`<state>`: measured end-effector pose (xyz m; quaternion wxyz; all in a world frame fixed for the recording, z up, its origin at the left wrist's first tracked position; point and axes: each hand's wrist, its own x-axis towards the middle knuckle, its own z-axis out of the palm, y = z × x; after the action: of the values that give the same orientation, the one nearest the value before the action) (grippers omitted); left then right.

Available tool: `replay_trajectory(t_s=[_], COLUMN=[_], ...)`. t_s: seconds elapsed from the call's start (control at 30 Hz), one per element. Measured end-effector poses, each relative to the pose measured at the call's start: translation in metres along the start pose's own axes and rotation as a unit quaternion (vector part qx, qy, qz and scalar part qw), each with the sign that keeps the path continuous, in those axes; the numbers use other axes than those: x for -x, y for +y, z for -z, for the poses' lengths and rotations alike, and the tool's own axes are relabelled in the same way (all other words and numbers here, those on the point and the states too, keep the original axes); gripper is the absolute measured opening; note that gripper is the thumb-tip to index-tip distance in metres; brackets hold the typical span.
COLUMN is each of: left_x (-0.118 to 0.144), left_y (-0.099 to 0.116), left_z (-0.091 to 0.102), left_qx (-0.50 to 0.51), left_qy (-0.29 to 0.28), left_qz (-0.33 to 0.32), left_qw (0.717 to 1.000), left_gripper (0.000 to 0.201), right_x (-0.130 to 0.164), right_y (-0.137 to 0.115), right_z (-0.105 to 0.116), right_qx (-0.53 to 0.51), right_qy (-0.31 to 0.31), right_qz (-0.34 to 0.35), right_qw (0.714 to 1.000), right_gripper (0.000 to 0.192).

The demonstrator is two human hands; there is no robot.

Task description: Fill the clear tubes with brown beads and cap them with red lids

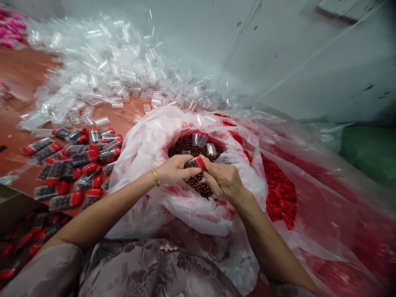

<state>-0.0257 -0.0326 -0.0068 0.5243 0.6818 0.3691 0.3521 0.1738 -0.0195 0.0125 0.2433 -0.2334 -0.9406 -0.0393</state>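
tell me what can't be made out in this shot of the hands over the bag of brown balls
Head view only:
- Tube: body covered by left hand and right hand; fill level unseen.
- Brown balls: depth hidden by plastic bag.
- Pink items: cut off at the corner, blurred.
- Red caps: veiled by film.

Both forearms bare, no gloves, no rings seen. Left hand (175,169): thin gold bangle (155,177) at wrist. Right hand (223,180): nothing worn. Top: grey-mauve fabric w/ dark floral/leaf print, short sleeves ending abt elbows, small pale beaded trim at chest centre.
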Motion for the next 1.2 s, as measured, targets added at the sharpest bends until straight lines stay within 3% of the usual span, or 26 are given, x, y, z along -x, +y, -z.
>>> replay_trajectory(t_s=[0.1,0.17,0.23,0.27,0.3,0.37,0.43,0.5,0.57,0.7,0.87,0.97,1.07,1.13,1.2], left_x=[0.001,0.002,0.002,0.003,0.003,0.004,0.006,0.007,0.008,0.008,0.005,0.011,0.030,0.046,0.057], left_y=[0.003,0.005,0.009,0.010,0.012,0.014,0.014,0.014,0.013,0.009,0.006,0.007,0.008,0.010,0.011], left_z=[-0.004,-0.007,-0.011,-0.013,-0.014,-0.016,-0.017,-0.018,-0.019,-0.019,-0.020,-0.019,-0.008,0.004,0.013], left_qx=[-0.035,-0.075,-0.136,-0.172,-0.210,-0.278,-0.322,-0.354,-0.387,-0.440,-0.431,-0.375,-0.272,-0.224,-0.221], left_qy=[0.020,0.042,0.053,0.054,0.054,0.056,0.058,0.045,0.021,-0.021,-0.016,0.051,0.173,0.252,0.293], left_qz=[0.028,0.037,0.041,0.041,0.039,0.032,0.025,0.022,0.017,-0.003,-0.028,-0.060,-0.057,-0.036,-0.009], left_qw=[0.999,0.996,0.989,0.983,0.975,0.959,0.945,0.934,0.922,0.898,0.902,0.924,0.945,0.941,0.930], left_gripper=[0.033,0.031,0.024,0.021,0.018,0.016,0.017,0.019,0.021,0.023,0.023,0.019,0.023,0.024,0.024], right_x=[-0.002,-0.005,-0.011,-0.016,-0.021,-0.033,-0.043,-0.046,-0.044,-0.035,-0.037,-0.043,-0.041,-0.034,-0.029], right_y=[-0.005,-0.008,-0.010,-0.011,-0.012,-0.013,-0.014,-0.015,-0.016,-0.018,-0.027,-0.022,0.001,0.018,0.027], right_z=[0.009,0.011,0.005,0.000,-0.006,-0.019,-0.030,-0.037,-0.040,-0.043,-0.037,-0.026,-0.020,-0.022,-0.028], right_qx=[0.033,0.003,-0.083,-0.147,-0.223,-0.378,-0.497,-0.562,-0.583,-0.583,-0.553,-0.564,-0.547,-0.514,-0.481], right_qy=[-0.004,0.015,0.056,0.082,0.103,0.117,0.088,0.044,-0.002,-0.081,-0.077,-0.022,0.052,0.077,0.094], right_qz=[0.008,-0.023,-0.109,-0.172,-0.239,-0.352,-0.409,-0.428,-0.440,-0.436,-0.430,-0.416,-0.435,-0.472,-0.492], right_qw=[0.999,1.000,0.989,0.971,0.939,0.848,0.760,0.707,0.683,0.681,0.710,0.713,0.713,0.712,0.720], right_gripper=[0.042,0.035,0.034,0.037,0.042,0.052,0.060,0.064,0.067,0.067,0.068,0.083,0.089,0.079,0.064])
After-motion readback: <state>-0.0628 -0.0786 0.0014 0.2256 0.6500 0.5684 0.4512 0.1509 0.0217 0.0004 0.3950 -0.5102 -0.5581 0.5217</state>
